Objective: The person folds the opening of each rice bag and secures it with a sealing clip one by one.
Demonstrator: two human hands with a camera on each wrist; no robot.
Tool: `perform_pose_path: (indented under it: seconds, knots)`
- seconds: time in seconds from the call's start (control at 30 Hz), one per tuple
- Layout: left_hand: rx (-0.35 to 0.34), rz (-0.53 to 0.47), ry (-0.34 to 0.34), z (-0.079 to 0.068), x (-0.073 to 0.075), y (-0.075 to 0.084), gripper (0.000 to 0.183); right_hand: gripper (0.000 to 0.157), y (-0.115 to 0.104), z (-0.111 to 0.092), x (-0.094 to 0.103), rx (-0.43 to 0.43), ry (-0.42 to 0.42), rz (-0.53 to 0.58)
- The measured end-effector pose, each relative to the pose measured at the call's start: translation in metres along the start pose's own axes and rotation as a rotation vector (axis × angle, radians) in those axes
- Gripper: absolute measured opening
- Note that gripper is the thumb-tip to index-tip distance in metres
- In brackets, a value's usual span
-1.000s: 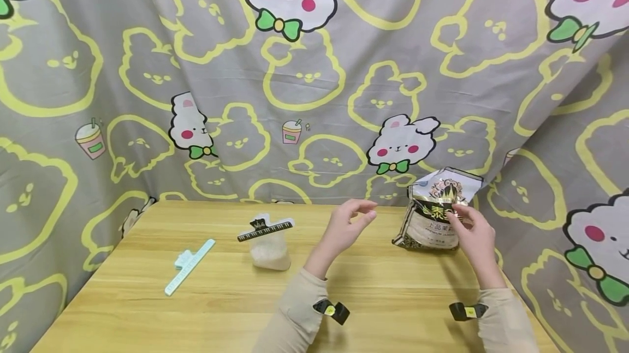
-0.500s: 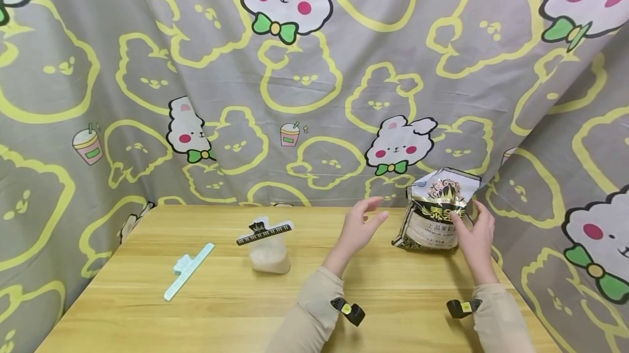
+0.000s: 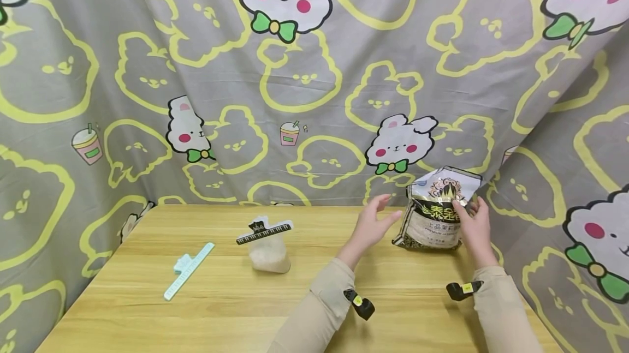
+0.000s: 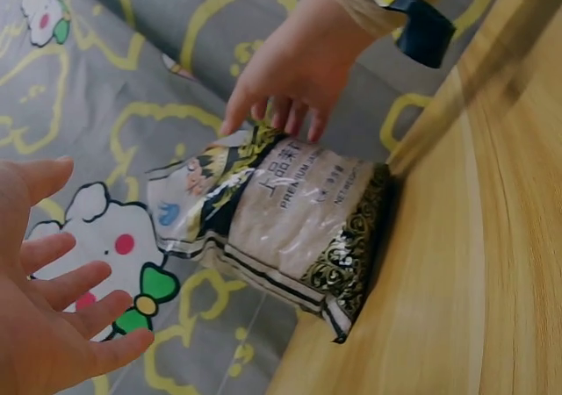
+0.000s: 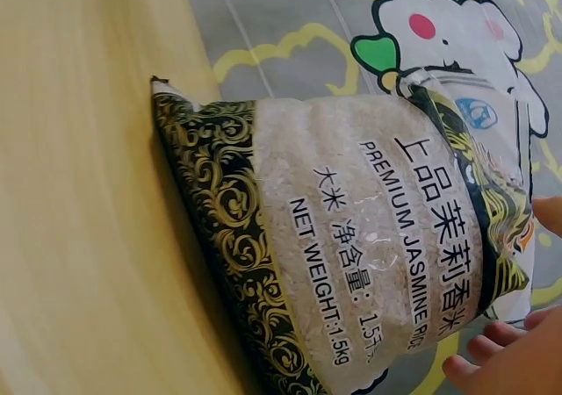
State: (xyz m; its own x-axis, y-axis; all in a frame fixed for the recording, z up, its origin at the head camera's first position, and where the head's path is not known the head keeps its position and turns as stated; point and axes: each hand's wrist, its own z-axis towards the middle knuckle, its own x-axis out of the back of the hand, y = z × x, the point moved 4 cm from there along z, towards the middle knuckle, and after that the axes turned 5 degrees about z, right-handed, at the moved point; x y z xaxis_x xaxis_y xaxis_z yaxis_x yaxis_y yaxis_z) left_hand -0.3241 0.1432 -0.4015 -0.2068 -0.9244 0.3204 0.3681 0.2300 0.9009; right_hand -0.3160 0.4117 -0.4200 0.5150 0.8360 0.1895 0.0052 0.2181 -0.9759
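A bag of jasmine rice stands at the back right of the table, its top folded and leaning. My right hand is at the bag's right edge. Its thumb overlaps the bag's front, and its loosely bent fingers lie along the side. In the right wrist view, the fingers show just off the bag's upper edge. My left hand is left of the bag, thumb and fingers spread, holding nothing. The left wrist view has this hand apart from the rice bag.
Left of the hands, a small clear bag of pale grains stands under a piano-key clip. Farther left, a light blue clip lies on the wooden table. A patterned curtain hangs behind the table.
My left hand has moved right, toward the rice bag. My right hand has shifted slightly, its fingers now farther along the bag's right side. The bag stays in place.
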Motion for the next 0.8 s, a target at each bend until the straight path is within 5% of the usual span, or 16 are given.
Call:
perform_pose_path:
  seconds: [0.53, 0.8]
  knots:
    - [0.14, 0.01, -0.009, 0.023, -0.026, -0.011, 0.062, 0.083, 0.009, 0.027, -0.001, -0.174, -0.028, 0.199]
    - [0.156, 0.005, -0.041, 0.032, -0.032, -0.012, 0.065, 0.08, 0.01, 0.034, 0.001, -0.248, -0.073, 0.349]
